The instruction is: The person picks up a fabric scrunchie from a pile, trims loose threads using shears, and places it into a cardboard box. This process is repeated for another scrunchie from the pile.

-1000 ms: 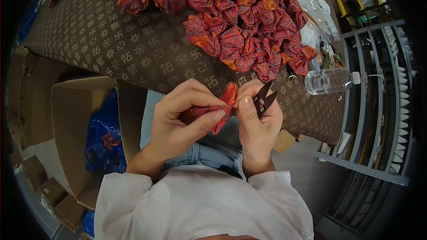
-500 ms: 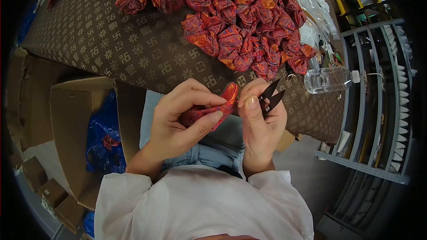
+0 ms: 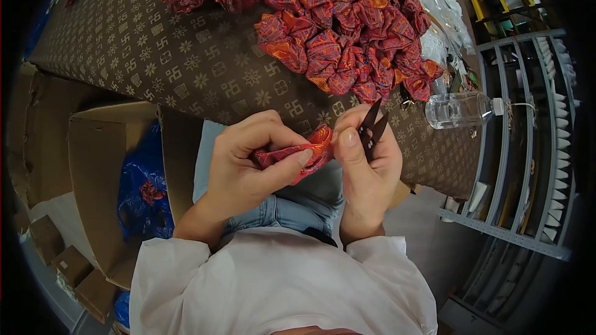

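My left hand [image 3: 239, 164] is closed on a red patterned scrunchie [image 3: 320, 144], pinching its gathered cloth between thumb and fingers above my lap. Beside it, my right hand [image 3: 366, 170] holds a pair of black thread snips [image 3: 371, 129], blades pointing up and slightly apart. The thumb and index finger of that same hand are pinched together at the right edge of the cloth; whatever is between them is too small to make out. Just beyond both hands lies a large heap of similar red scrunchies [image 3: 338, 43] on the table.
A brown patterned cloth [image 3: 186, 62] covers the table. To the right lies a clear plastic bottle [image 3: 458, 111], in front of a metal rack [image 3: 528, 149] with white cones. On my left, an open cardboard box [image 3: 93, 174] contains a blue plastic bag [image 3: 146, 180] and a red scrunchie.
The snips have turned more upright, and their blades are closer together. The upper edge of the held scrunchie has dropped and folded toward my right fingers.
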The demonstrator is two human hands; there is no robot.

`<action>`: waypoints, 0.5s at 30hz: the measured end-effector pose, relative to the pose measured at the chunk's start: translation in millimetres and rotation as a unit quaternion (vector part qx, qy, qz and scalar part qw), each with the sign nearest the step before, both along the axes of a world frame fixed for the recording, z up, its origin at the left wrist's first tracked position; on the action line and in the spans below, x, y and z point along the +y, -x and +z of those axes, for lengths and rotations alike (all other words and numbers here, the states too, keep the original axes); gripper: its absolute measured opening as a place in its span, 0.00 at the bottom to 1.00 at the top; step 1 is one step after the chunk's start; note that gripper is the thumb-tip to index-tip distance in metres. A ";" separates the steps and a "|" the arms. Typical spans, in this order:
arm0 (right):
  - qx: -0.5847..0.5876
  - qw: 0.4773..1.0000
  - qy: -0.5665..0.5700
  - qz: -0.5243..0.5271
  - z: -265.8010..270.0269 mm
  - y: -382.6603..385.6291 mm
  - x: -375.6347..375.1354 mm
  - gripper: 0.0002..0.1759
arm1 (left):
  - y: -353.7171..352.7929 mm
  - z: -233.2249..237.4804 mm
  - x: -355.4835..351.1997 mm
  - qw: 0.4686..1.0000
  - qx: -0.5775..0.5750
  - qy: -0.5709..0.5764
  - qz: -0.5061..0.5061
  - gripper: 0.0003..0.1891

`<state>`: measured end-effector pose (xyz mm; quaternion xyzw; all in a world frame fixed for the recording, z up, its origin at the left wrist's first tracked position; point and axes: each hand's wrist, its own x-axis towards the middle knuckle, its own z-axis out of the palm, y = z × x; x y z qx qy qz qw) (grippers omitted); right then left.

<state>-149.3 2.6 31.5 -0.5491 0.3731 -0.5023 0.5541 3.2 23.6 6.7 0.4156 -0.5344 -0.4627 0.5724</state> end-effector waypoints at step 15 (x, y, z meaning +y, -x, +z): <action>0.303 0.902 0.299 -0.069 -10.1 9.5 15.6 0.18 | 2.8 1.8 1.7 0.976 -0.121 0.116 0.139 0.10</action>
